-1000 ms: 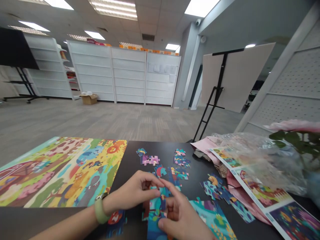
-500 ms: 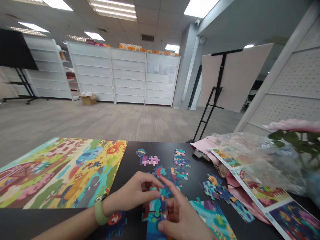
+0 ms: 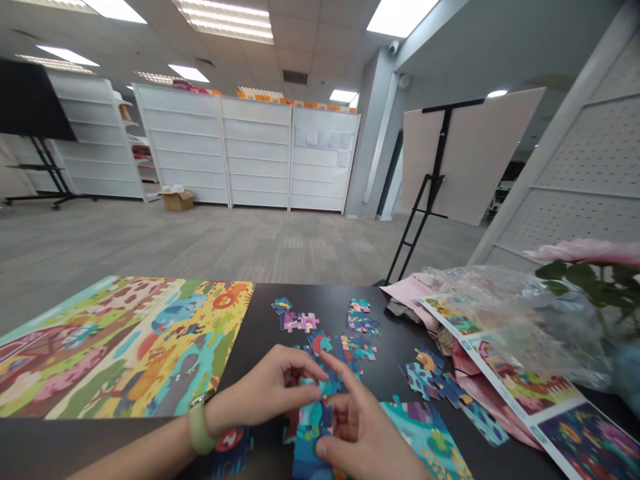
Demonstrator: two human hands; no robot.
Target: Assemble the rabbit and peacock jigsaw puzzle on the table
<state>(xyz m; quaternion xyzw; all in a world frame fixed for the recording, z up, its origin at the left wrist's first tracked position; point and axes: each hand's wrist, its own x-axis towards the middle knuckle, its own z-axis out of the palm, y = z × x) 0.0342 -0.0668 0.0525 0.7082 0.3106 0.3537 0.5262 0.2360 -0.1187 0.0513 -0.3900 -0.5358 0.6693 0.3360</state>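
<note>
My left hand [image 3: 265, 390], with a green-banded watch [image 3: 199, 427] on the wrist, pinches a teal jigsaw piece [image 3: 315, 390] above a small joined patch of puzzle pieces [image 3: 310, 447]. My right hand [image 3: 363, 437] sits just right of that patch, index finger raised and thumb resting on it. Loose pieces lie in small clusters on the dark table [image 3: 255, 333] ahead of my hands, such as a purple group [image 3: 300, 322]. A finished colourful jigsaw puzzle [image 3: 135, 347] lies to the left, and a teal assembled section [image 3: 430, 440] lies by my right hand.
Printed picture sheets [image 3: 520, 380] and a clear plastic bag [image 3: 530, 320] lie on pink cloth [image 3: 425, 293] at the table's right. Green leaves [image 3: 585, 277] rise beyond them. White shelving [image 3: 255, 153] and an easel board [image 3: 465, 153] stand across the carpeted floor.
Both hands have shifted only slightly over the joined pieces, and the left hand sits a little lower. The loose pieces look unmoved.
</note>
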